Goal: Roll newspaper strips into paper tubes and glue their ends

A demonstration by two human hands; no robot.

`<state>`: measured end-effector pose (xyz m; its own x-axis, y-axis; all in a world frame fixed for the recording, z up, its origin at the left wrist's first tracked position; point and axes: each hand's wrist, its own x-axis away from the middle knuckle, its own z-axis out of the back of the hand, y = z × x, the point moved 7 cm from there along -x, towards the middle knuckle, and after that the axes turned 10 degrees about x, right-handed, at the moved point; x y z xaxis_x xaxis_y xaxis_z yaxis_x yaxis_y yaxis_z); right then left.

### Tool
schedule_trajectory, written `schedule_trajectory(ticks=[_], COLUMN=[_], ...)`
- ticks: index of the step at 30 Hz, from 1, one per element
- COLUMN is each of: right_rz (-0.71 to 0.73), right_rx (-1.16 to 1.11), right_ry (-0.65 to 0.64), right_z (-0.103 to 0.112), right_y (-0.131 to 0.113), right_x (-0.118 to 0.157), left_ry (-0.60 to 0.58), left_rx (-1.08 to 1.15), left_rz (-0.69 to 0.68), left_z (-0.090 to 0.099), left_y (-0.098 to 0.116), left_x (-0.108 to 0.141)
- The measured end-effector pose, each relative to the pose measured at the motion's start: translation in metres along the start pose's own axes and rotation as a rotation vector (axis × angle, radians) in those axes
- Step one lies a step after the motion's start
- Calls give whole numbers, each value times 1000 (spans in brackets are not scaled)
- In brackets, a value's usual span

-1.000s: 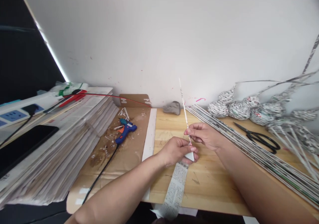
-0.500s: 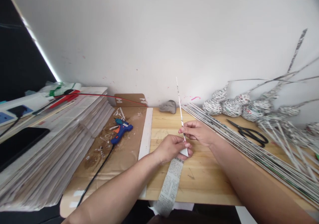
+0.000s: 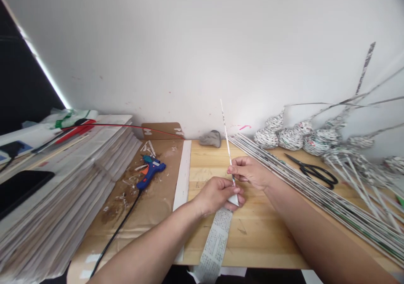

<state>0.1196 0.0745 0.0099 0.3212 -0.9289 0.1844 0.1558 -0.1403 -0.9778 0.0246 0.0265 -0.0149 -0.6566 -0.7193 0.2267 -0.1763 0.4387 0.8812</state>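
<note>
A strip of newspaper (image 3: 215,242) runs from the table's front edge up to my left hand (image 3: 217,195), whose fingers are closed on it where it narrows into a thin roll. My right hand (image 3: 249,172) pinches the rolled paper stick (image 3: 226,139) just above my left hand. The stick points up and leans slightly left, its thin tip in front of the wall. Between the fingers of my left hand a white fold of the strip shows.
Left: a blue glue gun (image 3: 150,173) on cardboard (image 3: 158,208), a tall newspaper stack (image 3: 94,157) and a phone (image 3: 25,187). Behind lies a grey lump (image 3: 210,139). Right: long paper sticks (image 3: 303,187), black scissors (image 3: 315,172) and several woven paper shapes (image 3: 290,139).
The whole view has shifted slightly, so things sit a little lower and further left. Both hands keep their hold on the paper, with little visible change in their grip.
</note>
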Motion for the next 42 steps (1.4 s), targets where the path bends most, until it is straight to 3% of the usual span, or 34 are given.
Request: schedule_trajectory(ticks=[10,18,28,32,35,38,42], right_rz=[-11,14,102,34,-26,-35,66], right_rx=[19,170,194,41,13,97,408], right_ry=[48,-116,11,73,192,306,285], right_z=[0,-2,4,7,15,21,14], right_y=[-4,-6,-5,5,14,17,6], right_x=[3,6,1,-5,-12,-20,-45], left_ry=[11,-5,1,-6,-40,-48,-42], left_rx=[17,29,35,32,20,13,17], left_rz=[24,21,13,-10,-46,-69,-69], left_z=[-3,-3,-2,-1,-2,0,1], left_y=[2,1,-1,3,6,8,6], left_x=[2,-1,-2,-2,-2,-4,-6])
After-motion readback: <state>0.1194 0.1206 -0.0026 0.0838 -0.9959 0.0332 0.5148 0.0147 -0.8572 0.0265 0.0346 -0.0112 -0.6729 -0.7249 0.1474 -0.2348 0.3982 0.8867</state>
